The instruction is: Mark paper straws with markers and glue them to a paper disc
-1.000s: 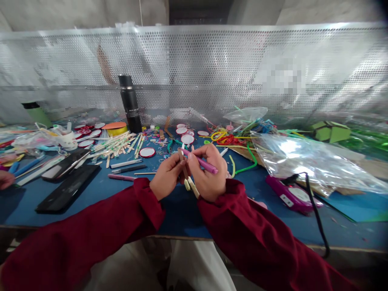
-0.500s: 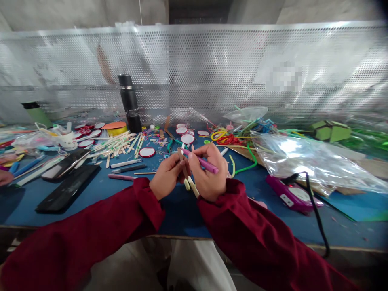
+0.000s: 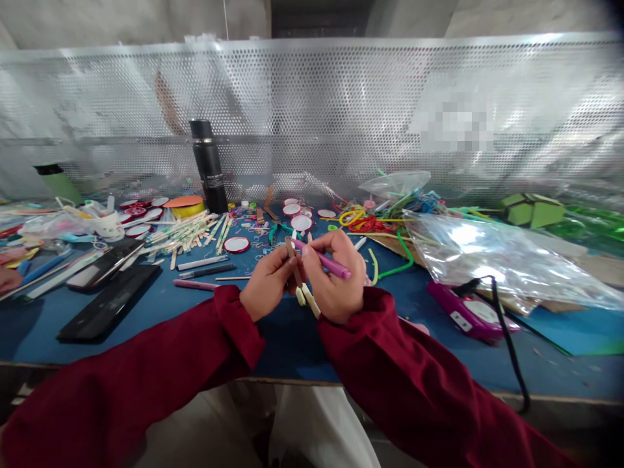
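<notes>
Over the cluttered blue table, right hand gripping pink marker, tip up-left toward left hand-pinched wooden sticks.

Cluttered blue table, sticks

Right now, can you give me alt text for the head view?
Two red-sleeved arms meet over a blue table: the left hand holds wooden sticks, the right hand a pink marker. Craft clutter surrounds them, with a black flask behind.

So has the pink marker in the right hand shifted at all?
No. The pink marker sits where it was against the black flask; the right hand keeps its grip.
</notes>
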Available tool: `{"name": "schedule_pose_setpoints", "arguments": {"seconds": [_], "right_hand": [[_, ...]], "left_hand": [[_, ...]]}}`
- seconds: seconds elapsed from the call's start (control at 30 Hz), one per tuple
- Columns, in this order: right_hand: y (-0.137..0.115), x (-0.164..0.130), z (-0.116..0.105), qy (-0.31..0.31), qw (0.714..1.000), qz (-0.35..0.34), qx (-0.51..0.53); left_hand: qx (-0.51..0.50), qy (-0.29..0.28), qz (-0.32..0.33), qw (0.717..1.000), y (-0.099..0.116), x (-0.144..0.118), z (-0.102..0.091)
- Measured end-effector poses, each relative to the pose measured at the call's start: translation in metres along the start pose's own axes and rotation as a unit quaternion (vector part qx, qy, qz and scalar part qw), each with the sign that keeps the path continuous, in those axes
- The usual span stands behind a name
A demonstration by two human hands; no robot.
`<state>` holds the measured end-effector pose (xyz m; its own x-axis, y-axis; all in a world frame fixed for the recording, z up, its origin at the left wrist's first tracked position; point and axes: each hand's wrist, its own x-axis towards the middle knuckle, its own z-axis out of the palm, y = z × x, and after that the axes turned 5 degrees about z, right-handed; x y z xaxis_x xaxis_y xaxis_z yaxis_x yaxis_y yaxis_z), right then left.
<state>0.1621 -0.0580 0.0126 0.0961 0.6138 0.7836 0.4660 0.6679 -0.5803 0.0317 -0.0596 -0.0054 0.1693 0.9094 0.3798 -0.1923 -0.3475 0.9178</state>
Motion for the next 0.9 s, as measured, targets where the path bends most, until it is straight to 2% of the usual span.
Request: {"name": "schedule_pose_setpoints", "arguments": {"seconds": [0.9], "right_hand": [[-0.0005,-0.0003,0.0002,0.0,1.0,0.001,0.002]], "left_hand": [[0.004,-0.002,-0.007,1.0,0.0007,-0.0007,-0.0005]]}}
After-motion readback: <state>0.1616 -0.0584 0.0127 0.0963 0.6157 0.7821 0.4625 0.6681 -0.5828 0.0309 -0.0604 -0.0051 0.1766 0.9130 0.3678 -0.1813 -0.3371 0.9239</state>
